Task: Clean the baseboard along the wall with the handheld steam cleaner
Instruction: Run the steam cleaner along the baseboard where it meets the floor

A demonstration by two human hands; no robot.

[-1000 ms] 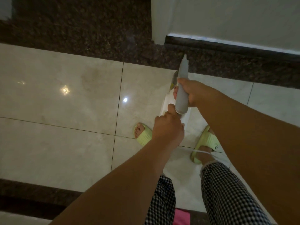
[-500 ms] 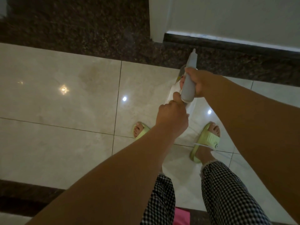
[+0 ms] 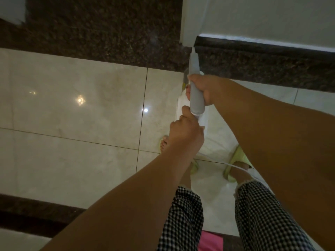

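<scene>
Pale glossy floor tiles at left, bordered above by a dark speckled stone band; left hand near centre, grip curled tight just below the rear end of the handheld steam cleaner, what it pinches hidden, possibly the white cord trailing down past the yellow-green slippers; right hand just above, grip wrapped round the grey body of the cleaner; nozzle aimed up, tip at the corner where the white wall meets the dark baseboard; baseboard running rightward along the wall; checked trousers at bottom; pink patch between the legs.
</scene>
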